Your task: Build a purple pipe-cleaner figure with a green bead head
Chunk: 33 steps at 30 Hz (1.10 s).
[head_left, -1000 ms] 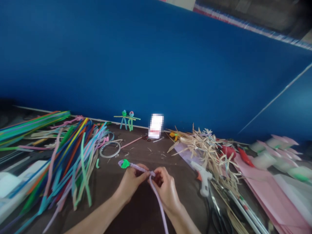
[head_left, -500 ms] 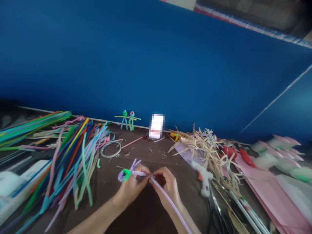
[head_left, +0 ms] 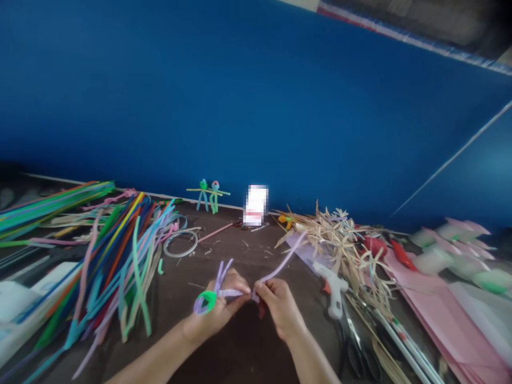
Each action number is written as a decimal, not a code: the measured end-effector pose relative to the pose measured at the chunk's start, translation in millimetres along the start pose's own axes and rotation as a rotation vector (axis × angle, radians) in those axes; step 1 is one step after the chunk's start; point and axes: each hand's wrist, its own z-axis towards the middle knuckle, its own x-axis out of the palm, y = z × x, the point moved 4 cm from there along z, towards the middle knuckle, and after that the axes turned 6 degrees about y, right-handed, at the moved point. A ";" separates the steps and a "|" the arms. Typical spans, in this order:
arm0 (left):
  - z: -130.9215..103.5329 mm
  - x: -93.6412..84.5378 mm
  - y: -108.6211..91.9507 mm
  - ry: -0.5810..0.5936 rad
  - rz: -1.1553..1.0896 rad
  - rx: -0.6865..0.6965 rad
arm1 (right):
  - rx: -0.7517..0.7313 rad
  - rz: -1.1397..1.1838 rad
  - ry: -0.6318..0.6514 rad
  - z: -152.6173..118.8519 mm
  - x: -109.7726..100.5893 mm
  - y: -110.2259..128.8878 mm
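My left hand (head_left: pixel 222 306) pinches a small lavender pipe cleaner figure (head_left: pixel 230 293), whose green and lavender loop (head_left: pixel 206 302) lies over the back of the hand, with two short ends pointing up. Close on its right, my right hand (head_left: pixel 278 306) has thumb and fingers closed on a lavender pipe cleaner (head_left: pixel 286 258). That strip's free end curves up and away to the right. The fingertips of both hands nearly meet, and the join between the pieces is too small to make out.
Colourful pipe cleaners (head_left: pixel 116 256) spread over the left side. Two small figures (head_left: pixel 208 196) stand by the blue wall, beside a blurred bright rectangle (head_left: pixel 255 205). Rightward are straw-like strips (head_left: pixel 332 234), a glue gun (head_left: pixel 335 290), black-handled scissors (head_left: pixel 356 352) and pink sheets (head_left: pixel 432 304).
The long lavender strip has swung from pointing down along my right forearm to curving up and right. My right hand has turned and shifted slightly right; my left hand stays nearly in place.
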 end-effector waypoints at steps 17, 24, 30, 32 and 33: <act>-8.9 4.1 -10.3 -0.089 0.022 0.440 | 0.261 0.531 0.341 -5.8 15.0 -7.5; -8.3 6.6 -1.6 -0.147 -0.069 0.317 | 0.328 0.608 0.249 -2.3 18.8 -11.7; -7.4 5.6 2.1 -0.130 -0.005 0.286 | 0.225 0.632 0.247 -2.7 18.1 -4.1; -8.6 4.5 1.5 -0.121 0.025 0.329 | 0.190 0.633 0.266 -2.5 17.8 -1.9; -9.3 3.9 0.9 -0.119 0.043 0.344 | 0.186 0.632 0.278 -2.5 17.9 -1.6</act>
